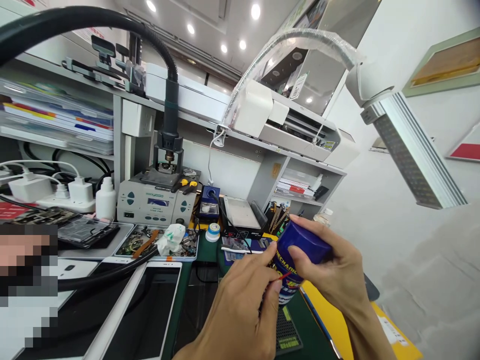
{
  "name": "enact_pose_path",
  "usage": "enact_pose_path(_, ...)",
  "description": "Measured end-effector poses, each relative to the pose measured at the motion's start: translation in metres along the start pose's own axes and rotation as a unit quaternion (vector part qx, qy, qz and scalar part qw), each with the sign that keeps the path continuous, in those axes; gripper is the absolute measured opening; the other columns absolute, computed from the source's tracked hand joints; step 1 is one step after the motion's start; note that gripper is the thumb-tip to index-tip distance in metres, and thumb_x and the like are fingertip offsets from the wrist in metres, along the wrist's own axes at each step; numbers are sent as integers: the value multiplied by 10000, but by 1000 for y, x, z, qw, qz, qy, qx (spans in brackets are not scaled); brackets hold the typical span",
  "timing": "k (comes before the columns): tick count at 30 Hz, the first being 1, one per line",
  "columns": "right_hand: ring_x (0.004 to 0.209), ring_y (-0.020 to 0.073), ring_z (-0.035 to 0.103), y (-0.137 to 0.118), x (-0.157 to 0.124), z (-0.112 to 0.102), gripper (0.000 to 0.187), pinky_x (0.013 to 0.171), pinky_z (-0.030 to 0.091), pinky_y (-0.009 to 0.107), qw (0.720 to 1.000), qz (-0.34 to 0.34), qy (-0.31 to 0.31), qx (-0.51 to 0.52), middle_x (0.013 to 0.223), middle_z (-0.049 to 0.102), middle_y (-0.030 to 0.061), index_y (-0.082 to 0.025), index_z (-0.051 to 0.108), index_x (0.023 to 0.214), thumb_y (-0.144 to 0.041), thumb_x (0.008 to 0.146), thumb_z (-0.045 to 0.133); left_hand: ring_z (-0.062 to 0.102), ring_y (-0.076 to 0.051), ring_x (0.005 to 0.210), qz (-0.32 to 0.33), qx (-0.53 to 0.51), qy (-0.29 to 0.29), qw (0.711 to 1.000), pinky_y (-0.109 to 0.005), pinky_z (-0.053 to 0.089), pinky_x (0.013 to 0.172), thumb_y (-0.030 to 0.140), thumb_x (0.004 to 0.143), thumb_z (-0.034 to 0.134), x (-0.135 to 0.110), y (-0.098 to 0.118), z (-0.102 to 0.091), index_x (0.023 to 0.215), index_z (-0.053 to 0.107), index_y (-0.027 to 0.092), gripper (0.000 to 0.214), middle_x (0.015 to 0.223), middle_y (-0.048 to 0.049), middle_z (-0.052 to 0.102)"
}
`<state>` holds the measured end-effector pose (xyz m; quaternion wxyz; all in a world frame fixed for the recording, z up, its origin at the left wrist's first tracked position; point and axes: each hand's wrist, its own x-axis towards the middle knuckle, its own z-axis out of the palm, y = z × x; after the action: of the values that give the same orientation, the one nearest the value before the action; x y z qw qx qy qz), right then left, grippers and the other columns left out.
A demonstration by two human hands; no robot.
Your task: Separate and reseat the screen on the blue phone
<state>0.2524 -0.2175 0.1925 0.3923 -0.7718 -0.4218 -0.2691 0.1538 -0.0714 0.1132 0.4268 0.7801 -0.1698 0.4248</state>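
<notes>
Left hand, nearest the camera, pinches a thin red straw between thumb and forefinger against the side of a blue spray can. Right hand wraps closed around the can's capped top, holding it tilted above the green mat on the desk. Farther left lie a white phone and a soldering station.

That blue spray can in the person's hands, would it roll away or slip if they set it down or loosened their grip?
The blue can is round and smooth, so on its side it would probably roll. Its glossy surface looks a bit slippery, which may be why the right hand wraps it. The thin red straw pinched by the left hand looks bendy and easily knocked loose.
</notes>
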Motion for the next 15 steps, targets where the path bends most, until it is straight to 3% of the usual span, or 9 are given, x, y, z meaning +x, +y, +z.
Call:
enact_pose_path(4, 950, 207, 646, 0, -6, 7, 393, 788, 531, 264, 999, 25, 26, 20, 1101, 687, 26, -268, 670, 1150, -268, 765, 749, 571, -214, 1248, -27, -8, -5, 1000, -373, 480, 1034, 126, 944, 458, -1, -1, 1, 1012, 626, 170, 187, 1400, -153, 578)
enact_pose_path(7, 1097, 237, 603, -1, -23, 21, 601, 938, 507, 326, 988, 106, 86, 77, 1285, 591, 55, -268, 529, 1293, -324, 751, 782, 565, -188, 1262, -64, -21, -4, 998, -318, 460, 1055, 171, 961, 462, -3, -4, -1, 1026, 630, 191, 182, 1362, -109, 614)
enact_pose_path(8, 1108, 238, 607, -2, -30, 26, 666, 947, 512, 341, 979, 146, 77, 122, 1310, 583, 61, -273, 465, 1346, -336, 764, 782, 574, -180, 1252, -75, -22, 3, 997, -301, 458, 1054, 187, 962, 474, -3, -5, -3, 1028, 633, 202, 173, 1338, -90, 632)
enact_pose_path(12, 933, 238, 675, -7, -49, 29, 498, 832, 571, 336, 962, 208, 49, 168, 1050, 711, 59, -211, 570, 1169, -408, 766, 788, 622, -158, 1155, -129, -16, 57, 990, -261, 450, 1029, 295, 943, 557, -3, -13, -12, 1011, 647, 252, 121, 1242, -25, 674)
enact_pose_path(15, 848, 242, 690, -9, -57, -1, 477, 760, 586, 323, 958, 233, 88, 140, 949, 737, 60, -186, 630, 1054, -479, 722, 807, 632, -173, 1087, -164, 2, 96, 982, -268, 459, 973, 384, 921, 584, 0, -16, -20, 954, 658, 266, 143, 1146, 0, 691)
